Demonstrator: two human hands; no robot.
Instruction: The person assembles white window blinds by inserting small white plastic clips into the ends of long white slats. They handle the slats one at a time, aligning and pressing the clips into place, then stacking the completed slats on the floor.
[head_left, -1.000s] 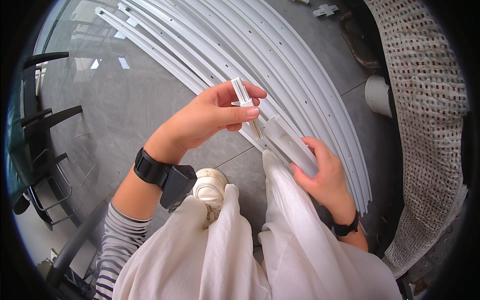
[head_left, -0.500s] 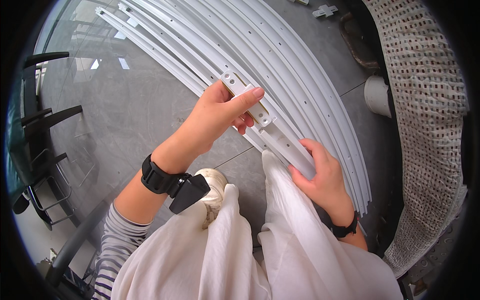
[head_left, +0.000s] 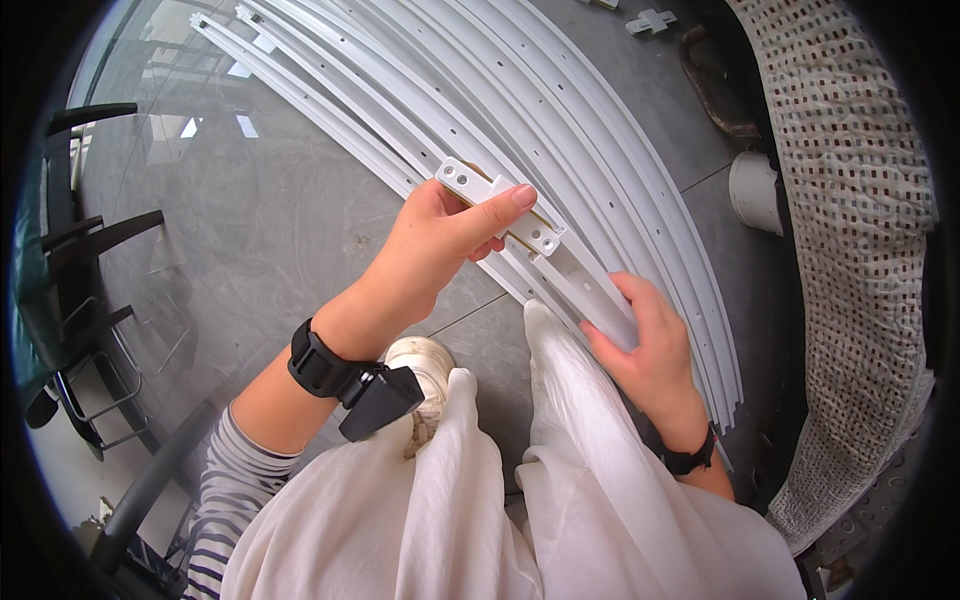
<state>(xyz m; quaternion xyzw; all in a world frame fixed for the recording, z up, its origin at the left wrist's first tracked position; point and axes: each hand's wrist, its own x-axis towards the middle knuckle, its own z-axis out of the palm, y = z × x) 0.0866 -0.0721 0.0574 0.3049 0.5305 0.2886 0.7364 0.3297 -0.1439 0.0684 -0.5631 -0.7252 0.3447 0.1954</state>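
Observation:
My left hand [head_left: 425, 245] pinches a white straight track connector [head_left: 463, 179], thumb on top and fingers beneath. Brass-coloured strips run along the connector's sides, and screws show at both ends. Its lower right end meets the end of a white track rail [head_left: 580, 285]; how far it sits inside cannot be made out. Around that rail closes my right hand [head_left: 655, 360], fingers on the far side and thumb on the near side. The rail's other end is hidden by the hand and my trousers.
Several long white track rails [head_left: 520, 110] lie side by side on the grey tiled floor. Another white connector [head_left: 651, 21] rests at the top right. A perforated cloth cover [head_left: 850, 250] hangs at the right, beside a white cylindrical foot [head_left: 754, 193]. Dark chair legs [head_left: 105, 240] stand at the left.
My left hand has shifted slightly down and right with the connector, bringing its end against the rail's end. My right hand keeps its grip and has barely moved.

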